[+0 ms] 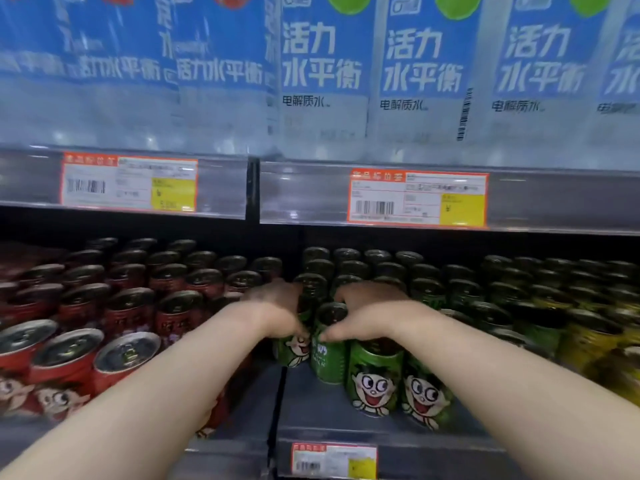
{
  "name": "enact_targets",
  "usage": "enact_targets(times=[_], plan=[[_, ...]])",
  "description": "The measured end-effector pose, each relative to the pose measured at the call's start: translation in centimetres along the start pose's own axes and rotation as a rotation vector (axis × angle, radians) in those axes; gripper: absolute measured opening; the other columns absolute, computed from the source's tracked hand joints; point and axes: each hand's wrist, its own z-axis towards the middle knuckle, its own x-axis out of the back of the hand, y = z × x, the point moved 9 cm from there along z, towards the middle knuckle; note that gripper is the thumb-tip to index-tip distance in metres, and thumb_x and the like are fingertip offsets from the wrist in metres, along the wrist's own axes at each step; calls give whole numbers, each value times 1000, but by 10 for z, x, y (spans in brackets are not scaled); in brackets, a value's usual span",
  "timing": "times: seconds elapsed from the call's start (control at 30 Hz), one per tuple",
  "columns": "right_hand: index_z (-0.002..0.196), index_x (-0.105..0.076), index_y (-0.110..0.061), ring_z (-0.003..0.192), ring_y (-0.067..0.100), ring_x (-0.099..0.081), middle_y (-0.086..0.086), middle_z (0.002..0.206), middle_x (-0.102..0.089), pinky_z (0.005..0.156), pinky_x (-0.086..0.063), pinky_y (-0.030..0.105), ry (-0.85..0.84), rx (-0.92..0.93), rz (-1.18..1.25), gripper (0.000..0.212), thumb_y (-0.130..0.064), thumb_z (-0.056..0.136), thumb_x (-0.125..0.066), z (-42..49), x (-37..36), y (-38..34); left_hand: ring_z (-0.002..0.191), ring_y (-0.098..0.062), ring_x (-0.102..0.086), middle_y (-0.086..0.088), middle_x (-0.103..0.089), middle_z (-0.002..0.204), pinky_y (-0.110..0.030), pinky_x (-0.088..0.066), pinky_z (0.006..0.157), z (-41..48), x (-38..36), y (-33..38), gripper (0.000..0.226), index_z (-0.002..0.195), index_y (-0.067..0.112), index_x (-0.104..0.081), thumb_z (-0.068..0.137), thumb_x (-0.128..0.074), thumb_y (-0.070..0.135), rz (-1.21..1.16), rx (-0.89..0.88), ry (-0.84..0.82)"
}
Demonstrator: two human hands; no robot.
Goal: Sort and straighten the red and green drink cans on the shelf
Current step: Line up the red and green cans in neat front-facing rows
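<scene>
Red drink cans [128,317] fill the left half of the lower shelf, green drink cans [375,379] the right half. My left hand [277,306] reaches in at the boundary between the two and grips a green can [294,351] at the left end of the green rows. My right hand [367,313] curls round the neighbouring green can [329,355], thumb on its front. That can's label is turned sideways, while two green cans in front show the cartoon face. Both forearms cover part of the front rows.
Yellow-green cans [588,341] stand at the far right of the same shelf. The shelf above [311,195] hangs low over the cans, with price tags and blue water packs [322,64]. Bare shelf floor [311,403] lies in front of the held cans.
</scene>
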Motion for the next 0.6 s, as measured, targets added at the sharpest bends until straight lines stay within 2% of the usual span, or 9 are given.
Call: enact_targets(times=[0.1, 0.23, 0.37, 0.47, 0.53, 0.6], plan=[[111, -59, -21, 99, 23, -61, 3, 114, -63, 72, -47, 25, -37, 19, 43, 49, -45, 70, -68, 10, -1, 5, 119, -23, -52, -8, -53, 133, -29, -44, 96, -3, 0, -7, 73, 133, 20, -44, 71, -75, 41, -51, 31, 8], [112, -57, -23, 94, 18, -59, 1, 112, -63, 78, -50, 26, -64, 46, 153, 45, -32, 70, -70, 15, -1, 21, 131, -23, -40, -6, -39, 145, -29, -36, 106, -8, -4, -8, 82, 142, 23, -33, 73, -73, 44, -84, 54, 6], [118, -54, -29, 102, 14, -55, -3, 121, -58, 85, -45, 24, -45, 47, 247, 50, -45, 73, -70, 13, 0, 38, 130, -24, -41, -6, -37, 145, -30, -38, 104, -10, -6, 0, 80, 142, 28, -30, 75, -71, 45, -130, 31, 83], [114, -58, -31, 102, 11, -56, -8, 115, -59, 87, -44, 23, 59, -2, 304, 42, -49, 78, -65, -8, 22, 61, 131, -25, -37, -4, -29, 148, -32, -36, 105, -11, -7, -2, 82, 143, 31, -28, 74, -70, 47, -184, 43, 81], [112, -59, -30, 97, 10, -57, -9, 106, -61, 84, -45, 22, -6, 19, 274, 39, -50, 79, -64, -29, 24, 62, 131, -26, -34, -3, -30, 146, -35, -35, 106, -16, 0, 1, 76, 140, 30, -34, 75, -67, 52, -174, 31, 149], [118, -56, -33, 101, 10, -56, -9, 113, -60, 85, -46, 22, -146, 43, 143, 46, -56, 79, -60, -49, 9, 52, 128, -23, -36, -1, -39, 140, -34, -34, 105, -27, 15, 18, 64, 133, 30, -44, 77, -63, 53, -200, -76, 304]])
